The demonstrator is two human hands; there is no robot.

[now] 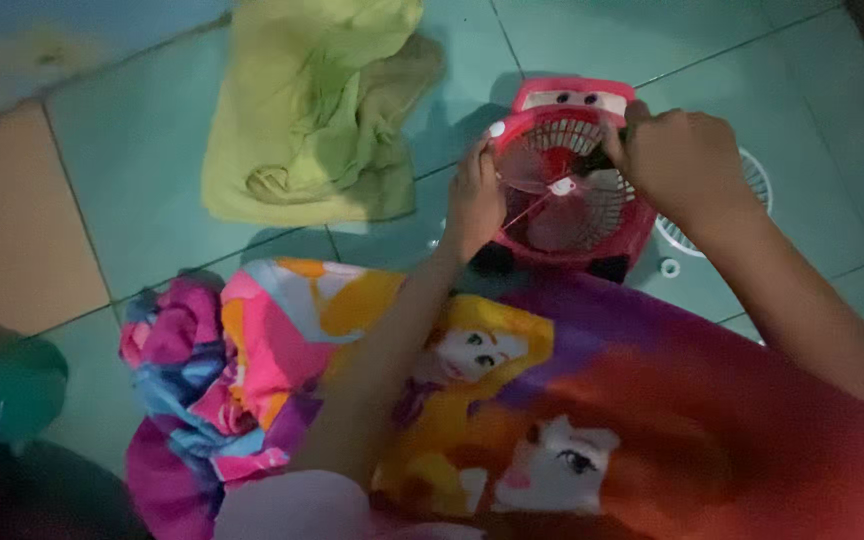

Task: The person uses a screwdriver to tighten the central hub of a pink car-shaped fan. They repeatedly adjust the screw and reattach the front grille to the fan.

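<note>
A small red toy-car-shaped fan [572, 175] lies on the teal tiled floor with its front grille off, the clear blades [552, 190] exposed. My left hand [474, 200] grips the fan's left rim. My right hand [677, 160] is closed at the fan's upper right edge, seemingly around a thin dark tool whose tip reaches toward the blades; the tool is mostly hidden. A white round grille [752, 195] lies on the floor behind my right wrist.
A yellow-green cloth [312, 110] is crumpled on the floor to the upper left. A colourful cartoon-print blanket [512, 400] covers my lap. A small white ring [669, 267] lies by the fan. A dark green object [2, 385] sits far left.
</note>
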